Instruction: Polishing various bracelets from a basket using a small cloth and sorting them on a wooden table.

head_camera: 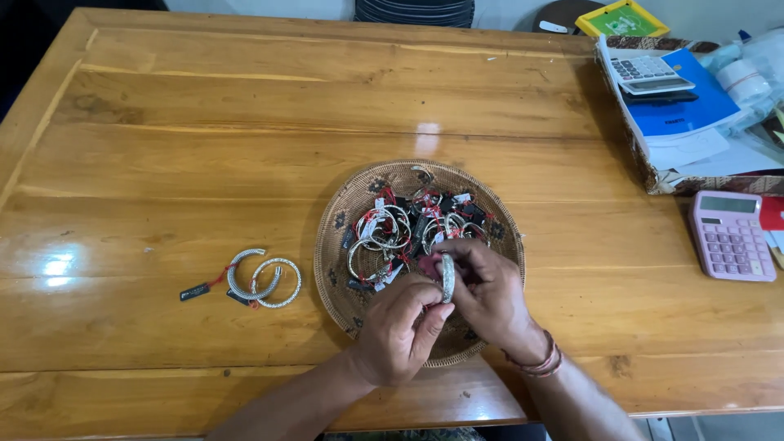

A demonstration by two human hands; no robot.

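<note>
A round woven basket (343, 204) sits on the wooden table (245, 106) and holds several silver bracelets (390, 229) with red strings and small black tags. Over the basket's near edge, my left hand (400, 331) and my right hand (490, 294) meet on one silver cuff bracelet (447, 278), both pinching it upright between the fingertips. My right wrist wears cord bracelets. Two more silver bracelets (263, 279) with a black tag lie on the table to the left of the basket.
A pink calculator (729, 237) lies at the right edge. Behind it stands a patterned box (645, 155) holding a grey calculator, a blue folder and papers. A yellow-framed green object (622, 20) and a dark stack (415, 11) sit at the far edge.
</note>
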